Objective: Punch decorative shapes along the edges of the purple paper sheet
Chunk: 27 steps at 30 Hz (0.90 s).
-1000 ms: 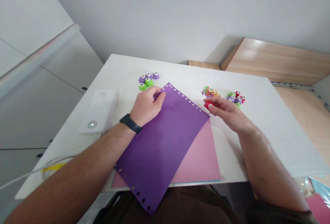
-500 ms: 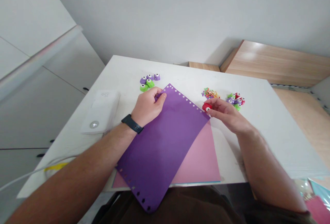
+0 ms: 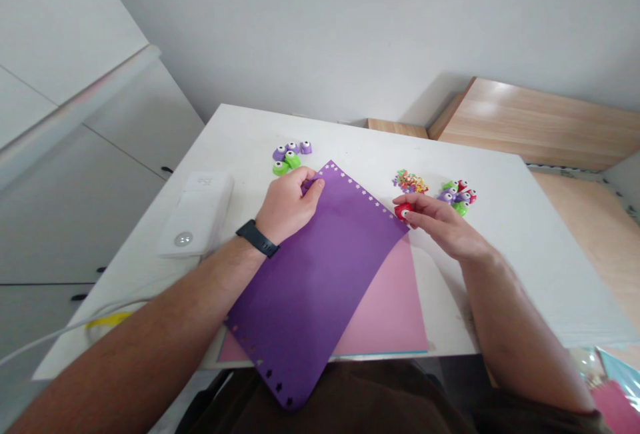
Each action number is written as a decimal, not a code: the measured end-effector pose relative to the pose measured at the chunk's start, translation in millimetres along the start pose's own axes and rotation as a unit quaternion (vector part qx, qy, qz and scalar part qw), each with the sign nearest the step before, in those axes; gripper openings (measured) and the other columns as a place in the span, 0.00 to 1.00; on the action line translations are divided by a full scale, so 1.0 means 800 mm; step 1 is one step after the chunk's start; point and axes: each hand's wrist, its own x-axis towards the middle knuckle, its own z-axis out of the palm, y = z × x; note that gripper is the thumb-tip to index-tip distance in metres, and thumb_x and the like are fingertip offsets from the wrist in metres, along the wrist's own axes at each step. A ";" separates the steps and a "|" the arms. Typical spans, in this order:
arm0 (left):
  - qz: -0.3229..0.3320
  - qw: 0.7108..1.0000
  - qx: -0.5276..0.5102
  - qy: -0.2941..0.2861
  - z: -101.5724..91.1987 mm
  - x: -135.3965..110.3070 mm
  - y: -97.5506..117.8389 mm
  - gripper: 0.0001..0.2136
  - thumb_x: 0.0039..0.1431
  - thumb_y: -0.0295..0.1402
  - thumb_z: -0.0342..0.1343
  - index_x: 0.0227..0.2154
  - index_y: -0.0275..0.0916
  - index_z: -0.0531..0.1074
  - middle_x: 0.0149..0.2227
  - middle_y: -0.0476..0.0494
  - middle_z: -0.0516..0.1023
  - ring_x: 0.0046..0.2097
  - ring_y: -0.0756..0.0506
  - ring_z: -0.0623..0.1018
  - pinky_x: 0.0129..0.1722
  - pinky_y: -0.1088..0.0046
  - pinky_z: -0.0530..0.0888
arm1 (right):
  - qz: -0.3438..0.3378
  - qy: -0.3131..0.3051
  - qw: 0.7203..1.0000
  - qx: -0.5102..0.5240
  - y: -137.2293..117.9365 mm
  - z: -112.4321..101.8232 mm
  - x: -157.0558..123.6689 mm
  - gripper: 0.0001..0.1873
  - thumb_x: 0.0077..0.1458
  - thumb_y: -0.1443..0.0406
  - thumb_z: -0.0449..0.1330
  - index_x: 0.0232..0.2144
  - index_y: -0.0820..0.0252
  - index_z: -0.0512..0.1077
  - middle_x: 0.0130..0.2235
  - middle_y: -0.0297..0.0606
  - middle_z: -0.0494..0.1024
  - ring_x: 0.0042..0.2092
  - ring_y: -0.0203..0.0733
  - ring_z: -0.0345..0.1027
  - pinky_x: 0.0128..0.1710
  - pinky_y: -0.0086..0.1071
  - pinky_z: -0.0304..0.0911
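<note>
My left hand [image 3: 293, 202] pinches the upper left edge of a purple paper sheet [image 3: 320, 261], thumb on top. Star- or flower-shaped holes run along the sheet's upper right edge and its lower left edge. A small red craft punch [image 3: 403, 212] with a white button sits at the sheet's right corner, gripped between the thumb and fingers of my right hand [image 3: 437, 221]. Whether the paper is inside its slot cannot be made out. Under the purple sheet lies pink paper [image 3: 390, 307], with a thin blue edge showing beneath it.
Purple and green punches [image 3: 287, 161] stand beyond my left hand. Colourful paper cut-outs [image 3: 411, 182] are heaped beyond the right one, beside a cluster of mixed punches [image 3: 459, 197]. A white box-like device [image 3: 197, 214] and a cable [image 3: 55, 339] occupy the white table's [image 3: 515, 274] left side.
Both hands, the purple sheet and the red punch keep almost the same places. The whole view has shifted very slightly.
</note>
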 end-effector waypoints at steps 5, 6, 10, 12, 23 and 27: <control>0.001 1.000 0.001 0.002 0.000 0.001 0.000 0.13 0.69 0.43 0.55 0.40 0.39 0.78 0.35 0.45 0.83 0.33 0.45 0.77 0.37 0.67 0.69 | 0.002 0.002 1.000 -0.003 0.001 -0.001 0.000 0.18 0.66 0.54 0.66 0.55 0.50 0.78 0.43 0.36 0.79 0.43 0.42 0.68 0.47 0.38 0.64; 0.001 1.000 0.001 0.001 0.000 0.001 0.000 0.13 0.68 0.43 0.55 0.40 0.39 0.78 0.35 0.45 0.83 0.33 0.45 0.77 0.36 0.67 0.69 | 0.002 0.002 1.000 -0.002 0.002 -0.002 0.000 0.18 0.66 0.54 0.67 0.55 0.50 0.78 0.44 0.36 0.79 0.43 0.42 0.68 0.47 0.38 0.64; 0.003 1.000 0.005 0.002 0.000 0.001 -0.001 0.13 0.68 0.43 0.55 0.40 0.39 0.79 0.35 0.45 0.83 0.32 0.45 0.76 0.36 0.66 0.69 | -0.002 0.001 1.000 -0.001 0.005 -0.004 0.001 0.18 0.65 0.55 0.67 0.55 0.51 0.78 0.44 0.36 0.79 0.43 0.42 0.68 0.47 0.37 0.64; 0.005 1.000 0.005 0.005 0.000 0.001 -0.002 0.13 0.68 0.43 0.55 0.40 0.39 0.79 0.35 0.45 0.83 0.32 0.45 0.77 0.37 0.66 0.69 | -0.004 -0.004 1.000 -0.007 0.004 -0.005 0.001 0.18 0.65 0.55 0.67 0.55 0.51 0.78 0.44 0.36 0.79 0.43 0.42 0.68 0.47 0.37 0.64; 0.007 1.000 -0.005 0.007 0.000 0.001 0.000 0.13 0.68 0.43 0.56 0.40 0.39 0.79 0.35 0.44 0.83 0.33 0.44 0.77 0.37 0.67 0.69 | -0.006 -0.006 1.000 -0.016 0.002 -0.002 -0.001 0.19 0.65 0.55 0.67 0.55 0.52 0.77 0.46 0.37 0.79 0.47 0.43 0.69 0.51 0.39 0.63; 0.006 1.000 0.000 0.007 -0.001 0.000 0.000 0.13 0.68 0.43 0.56 0.40 0.39 0.79 0.34 0.45 0.83 0.33 0.44 0.76 0.37 0.67 0.69 | -0.004 -0.002 1.000 -0.020 0.003 -0.002 0.000 0.18 0.66 0.55 0.67 0.55 0.52 0.77 0.45 0.36 0.79 0.47 0.42 0.69 0.50 0.38 0.64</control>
